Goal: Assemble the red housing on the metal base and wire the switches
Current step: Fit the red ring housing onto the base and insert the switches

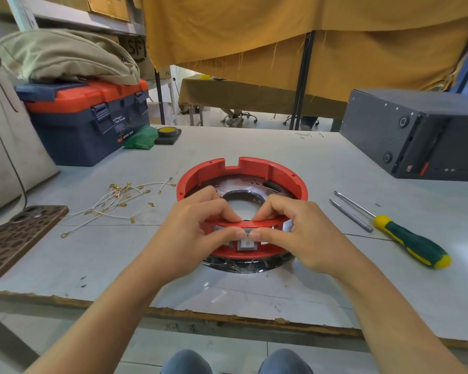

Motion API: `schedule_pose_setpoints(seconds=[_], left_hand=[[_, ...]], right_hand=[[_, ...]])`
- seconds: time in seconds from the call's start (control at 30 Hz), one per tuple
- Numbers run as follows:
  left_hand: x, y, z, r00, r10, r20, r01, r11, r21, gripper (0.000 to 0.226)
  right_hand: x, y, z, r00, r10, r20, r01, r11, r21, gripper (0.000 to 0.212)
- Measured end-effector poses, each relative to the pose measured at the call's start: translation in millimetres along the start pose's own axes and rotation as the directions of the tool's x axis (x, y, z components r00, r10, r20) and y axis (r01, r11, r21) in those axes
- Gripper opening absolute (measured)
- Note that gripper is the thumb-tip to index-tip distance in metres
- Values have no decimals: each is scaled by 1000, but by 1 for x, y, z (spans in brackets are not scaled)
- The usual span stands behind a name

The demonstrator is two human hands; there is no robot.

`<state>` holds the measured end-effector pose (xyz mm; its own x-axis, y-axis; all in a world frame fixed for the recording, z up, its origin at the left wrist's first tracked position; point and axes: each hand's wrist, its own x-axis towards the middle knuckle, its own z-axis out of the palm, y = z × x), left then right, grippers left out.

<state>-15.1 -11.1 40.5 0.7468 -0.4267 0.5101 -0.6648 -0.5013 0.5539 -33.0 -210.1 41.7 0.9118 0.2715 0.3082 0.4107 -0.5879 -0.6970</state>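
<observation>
Red ring housing (254,168) atop metal base (249,264); grey switch (247,243) in near wall.

I see matt red plastic housing (268,171) on a shiny metal base (247,264); the grey tabletop (227,147) looks scuffed, its front edge chipped.
</observation>
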Motion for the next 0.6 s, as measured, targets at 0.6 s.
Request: schedule_pose_setpoints(seconds=[0.6], left_hand=[[-11, -6, -5, 992, -44, 117, 28, 990, 137, 34]], right_hand=[[-2, 8, -6, 995, 27, 100, 0, 966, -260, 27]])
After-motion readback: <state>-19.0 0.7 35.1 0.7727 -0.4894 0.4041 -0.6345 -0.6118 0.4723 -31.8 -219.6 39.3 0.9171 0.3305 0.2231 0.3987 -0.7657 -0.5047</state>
